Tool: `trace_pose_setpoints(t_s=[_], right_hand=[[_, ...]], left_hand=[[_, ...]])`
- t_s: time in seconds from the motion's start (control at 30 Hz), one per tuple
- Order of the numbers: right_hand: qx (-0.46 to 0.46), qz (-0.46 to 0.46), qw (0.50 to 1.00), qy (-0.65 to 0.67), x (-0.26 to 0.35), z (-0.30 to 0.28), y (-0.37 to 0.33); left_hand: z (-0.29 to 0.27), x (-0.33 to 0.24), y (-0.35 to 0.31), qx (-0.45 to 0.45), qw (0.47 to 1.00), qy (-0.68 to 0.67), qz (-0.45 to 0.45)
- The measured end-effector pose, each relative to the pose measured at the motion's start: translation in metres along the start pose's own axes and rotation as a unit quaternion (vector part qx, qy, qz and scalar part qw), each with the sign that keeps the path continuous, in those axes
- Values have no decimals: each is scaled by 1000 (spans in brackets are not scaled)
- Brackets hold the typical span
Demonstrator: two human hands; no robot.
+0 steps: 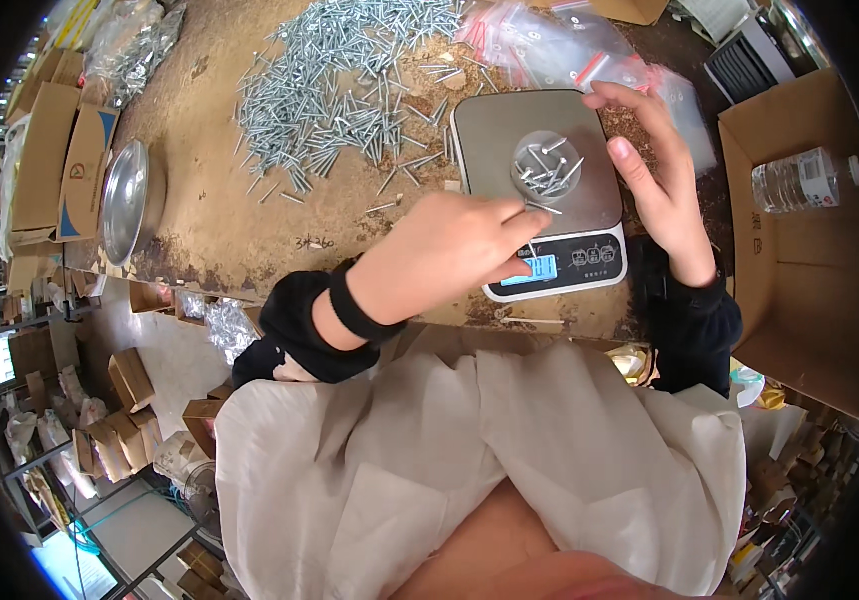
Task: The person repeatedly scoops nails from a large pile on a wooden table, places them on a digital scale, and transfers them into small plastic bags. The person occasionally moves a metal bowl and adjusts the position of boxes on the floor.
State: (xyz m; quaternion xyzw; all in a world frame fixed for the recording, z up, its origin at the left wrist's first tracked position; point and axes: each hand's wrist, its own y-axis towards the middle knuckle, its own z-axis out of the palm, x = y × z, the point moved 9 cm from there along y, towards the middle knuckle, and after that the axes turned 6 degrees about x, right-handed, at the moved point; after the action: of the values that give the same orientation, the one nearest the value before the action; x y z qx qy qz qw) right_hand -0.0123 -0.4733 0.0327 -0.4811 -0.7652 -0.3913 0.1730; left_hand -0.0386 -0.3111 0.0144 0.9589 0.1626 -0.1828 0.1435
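Observation:
A kitchen-type digital scale with a steel plate and a lit display lies on the worktable. On its plate stands a small round clear cup with several silver screws in it. My left hand is closed in a pinch at the near side of the cup, over the scale's front edge. A screw sticks out from its fingertips, and another shows below them. Beside the scale's right edge my right hand is open, thumb and fingers apart, holding nothing.
A big heap of loose screws spreads over the far table. Clear zip bags lie behind the scale. At the left stand a metal bowl and cartons. An open cardboard box with a plastic bottle is at the right.

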Motion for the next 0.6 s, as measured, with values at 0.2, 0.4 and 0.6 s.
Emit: trace_pose_setpoints(t_s=[0.2,0.4,0.6], right_hand=[[7,2,1000,-22,2,3,-1],[60,-29,998,-16,17,17,-1],[126,-73,989,-5,34,37,-2]], left_hand=[[12,2,-1,4,999,49,-22],[9,4,10,-17,996,70,-47],[15,11,18,-8,997,63,-52]])
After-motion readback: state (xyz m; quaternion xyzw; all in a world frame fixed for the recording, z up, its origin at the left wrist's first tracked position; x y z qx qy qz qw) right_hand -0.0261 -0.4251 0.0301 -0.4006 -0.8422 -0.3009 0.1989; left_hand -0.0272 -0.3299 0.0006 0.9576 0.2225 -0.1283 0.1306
